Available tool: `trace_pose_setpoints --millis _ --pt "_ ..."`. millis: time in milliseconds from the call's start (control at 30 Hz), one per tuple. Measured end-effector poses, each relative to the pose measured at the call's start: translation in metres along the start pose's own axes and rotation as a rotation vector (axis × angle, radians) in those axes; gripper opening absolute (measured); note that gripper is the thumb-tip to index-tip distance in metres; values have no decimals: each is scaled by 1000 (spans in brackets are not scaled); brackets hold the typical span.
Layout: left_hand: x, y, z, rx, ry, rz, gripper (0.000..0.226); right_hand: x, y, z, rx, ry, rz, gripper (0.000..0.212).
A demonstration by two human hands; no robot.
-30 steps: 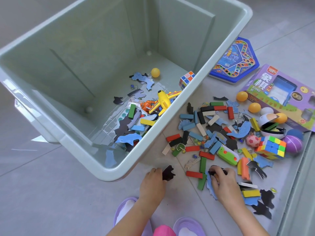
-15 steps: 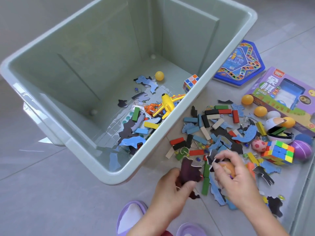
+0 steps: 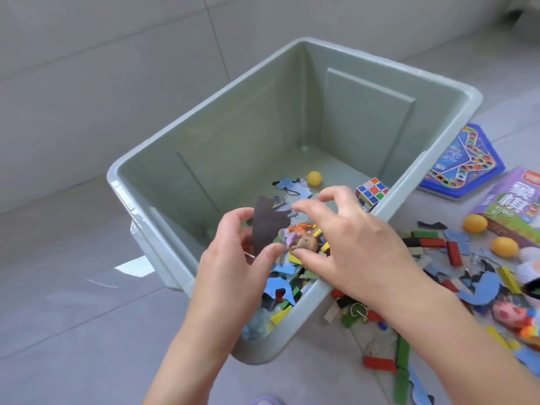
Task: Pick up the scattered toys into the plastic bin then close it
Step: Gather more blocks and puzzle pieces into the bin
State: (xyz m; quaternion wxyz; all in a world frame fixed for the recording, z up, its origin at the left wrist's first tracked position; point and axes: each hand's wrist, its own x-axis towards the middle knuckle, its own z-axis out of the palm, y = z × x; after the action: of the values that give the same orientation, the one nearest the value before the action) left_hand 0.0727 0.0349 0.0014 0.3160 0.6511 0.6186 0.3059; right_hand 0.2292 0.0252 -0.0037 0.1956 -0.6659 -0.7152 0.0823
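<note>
L hand (image 3: pixel 233 258) pinches a dark cutout (image 3: pixel 267 226), R hand (image 3: pixel 350 244) has fingers spread beside a small toy figure (image 3: pixel 302 243) (grip unclear), both over the green plastic bin (image 3: pixel 233 141): release low, inside rim, so nothing bounces out.

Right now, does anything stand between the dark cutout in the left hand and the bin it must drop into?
Nothing visible. The left hand holds the cutout above the open bin; no lid covers it, and only toys lie on its floor below.
</note>
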Motion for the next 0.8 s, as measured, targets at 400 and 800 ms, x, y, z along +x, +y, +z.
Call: trace_pose_setpoints --millis 400,800 --pt "-103 -27 85 -5 -321 602 12 -214 135 68 107 -327 819 50" --pt "-137 -115 212 563 -747 283 62 -272 121 166 -4 -209 727 72"
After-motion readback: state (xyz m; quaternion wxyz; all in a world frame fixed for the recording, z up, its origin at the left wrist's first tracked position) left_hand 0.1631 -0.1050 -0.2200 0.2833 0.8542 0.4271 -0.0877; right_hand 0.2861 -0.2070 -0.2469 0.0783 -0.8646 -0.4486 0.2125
